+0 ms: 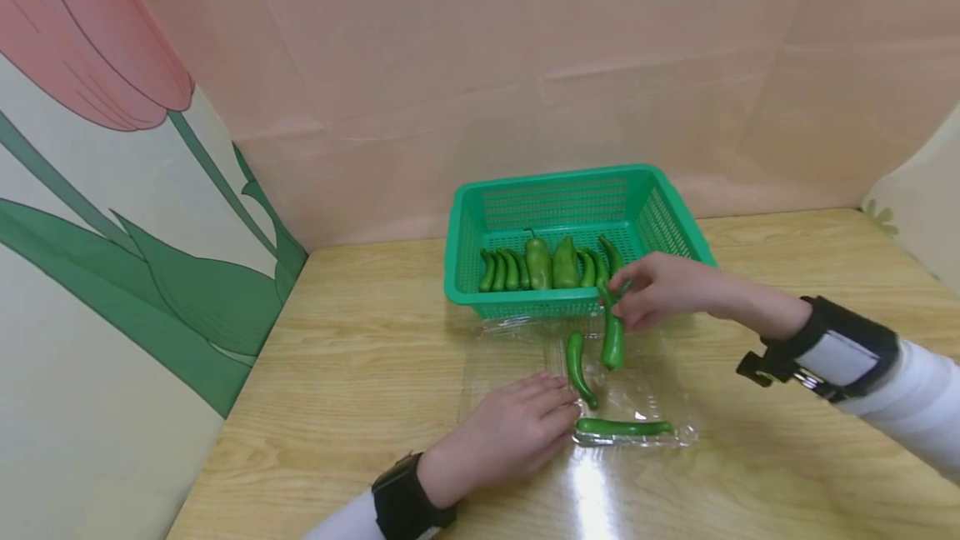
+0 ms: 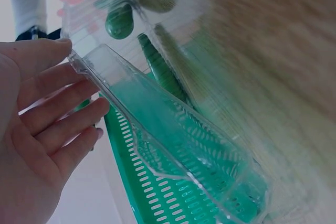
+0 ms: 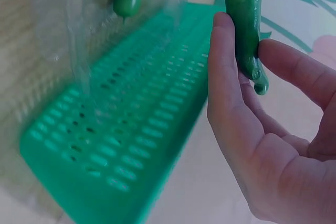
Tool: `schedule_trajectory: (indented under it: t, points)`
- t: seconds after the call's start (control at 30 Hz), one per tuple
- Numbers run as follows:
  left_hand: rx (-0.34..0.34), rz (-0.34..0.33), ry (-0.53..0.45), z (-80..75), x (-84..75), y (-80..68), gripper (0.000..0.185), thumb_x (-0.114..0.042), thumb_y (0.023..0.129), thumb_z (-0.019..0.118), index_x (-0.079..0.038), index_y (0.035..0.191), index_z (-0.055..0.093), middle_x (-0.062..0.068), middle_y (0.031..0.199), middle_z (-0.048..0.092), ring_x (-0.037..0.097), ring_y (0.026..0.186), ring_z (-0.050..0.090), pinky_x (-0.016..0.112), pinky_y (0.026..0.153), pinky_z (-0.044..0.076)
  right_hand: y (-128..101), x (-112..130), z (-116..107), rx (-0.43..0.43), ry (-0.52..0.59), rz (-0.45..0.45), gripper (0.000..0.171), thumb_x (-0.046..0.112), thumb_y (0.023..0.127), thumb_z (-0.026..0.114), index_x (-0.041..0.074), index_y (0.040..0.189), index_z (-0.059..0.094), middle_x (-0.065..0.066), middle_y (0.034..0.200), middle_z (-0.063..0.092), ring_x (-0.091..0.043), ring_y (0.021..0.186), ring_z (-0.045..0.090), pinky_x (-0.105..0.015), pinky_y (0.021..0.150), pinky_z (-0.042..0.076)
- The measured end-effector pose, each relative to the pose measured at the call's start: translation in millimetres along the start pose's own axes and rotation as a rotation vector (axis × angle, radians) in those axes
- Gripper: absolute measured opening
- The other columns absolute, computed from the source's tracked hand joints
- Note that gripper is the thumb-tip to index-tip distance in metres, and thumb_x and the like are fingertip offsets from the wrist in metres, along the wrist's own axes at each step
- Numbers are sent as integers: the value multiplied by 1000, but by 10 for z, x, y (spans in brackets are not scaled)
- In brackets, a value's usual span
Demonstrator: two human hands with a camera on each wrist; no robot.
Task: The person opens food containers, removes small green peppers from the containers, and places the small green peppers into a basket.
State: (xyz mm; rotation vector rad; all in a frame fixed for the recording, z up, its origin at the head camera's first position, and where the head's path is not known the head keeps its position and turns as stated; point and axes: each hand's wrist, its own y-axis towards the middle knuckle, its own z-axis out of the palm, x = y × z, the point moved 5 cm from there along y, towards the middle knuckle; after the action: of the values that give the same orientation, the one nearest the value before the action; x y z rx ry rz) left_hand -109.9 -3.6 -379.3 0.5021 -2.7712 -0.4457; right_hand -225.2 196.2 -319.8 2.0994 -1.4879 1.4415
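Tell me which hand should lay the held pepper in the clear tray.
Right. The right hand already pinches the pepper above the tray; the left hand lies flat at the tray's edge, probably steadying it.

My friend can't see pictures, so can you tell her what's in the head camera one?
A person's right hand pinches a green pepper by its stem end over a clear plastic tray, while the left hand rests flat on the tray's near edge. Two more peppers lie in the tray, and a green basket behind it on the wooden table holds more.
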Motion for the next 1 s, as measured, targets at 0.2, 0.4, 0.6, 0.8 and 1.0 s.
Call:
schedule_trajectory:
  t: [0.2,0.4,0.6,0.8,1.0]
  points:
    - [12,-6,-5,9,0,1,28,-29,95,53,-15,117,65,3,125,63,17,121,57,32,113,34,43,56,-175,-16,-22,27,49,16,87,64,-10,125,48,-9,86,70,-19,82,69,-34,77,60]
    - [20,-9,-11,22,-1,0,29,-29,96,53,-15,118,65,3,125,63,17,121,56,32,112,36,110,90,-323,-40,-51,39,52,18,90,60,-9,131,45,-8,85,70,-21,84,69,-36,78,60]
    - [29,-10,-10,32,0,-4,29,-29,95,54,-15,119,64,3,126,63,17,122,56,32,111,38,224,130,-463,-81,-57,52,53,19,91,58,-10,133,42,-6,85,70,-17,81,68,-35,77,60]
    - [23,-9,-10,32,1,-4,29,-29,96,52,-15,119,64,3,125,63,17,122,56,32,111,38,356,164,-626,-106,-43,66,51,19,93,55,-10,133,42,-4,83,69,-13,78,67,-34,75,60]
    - [23,-10,-7,32,-1,-1,29,-29,97,51,-15,119,64,3,125,63,17,121,56,32,111,38,459,191,-757,-114,-29,87,47,17,93,54,-12,129,45,-6,83,68,-13,76,66,-32,75,60]
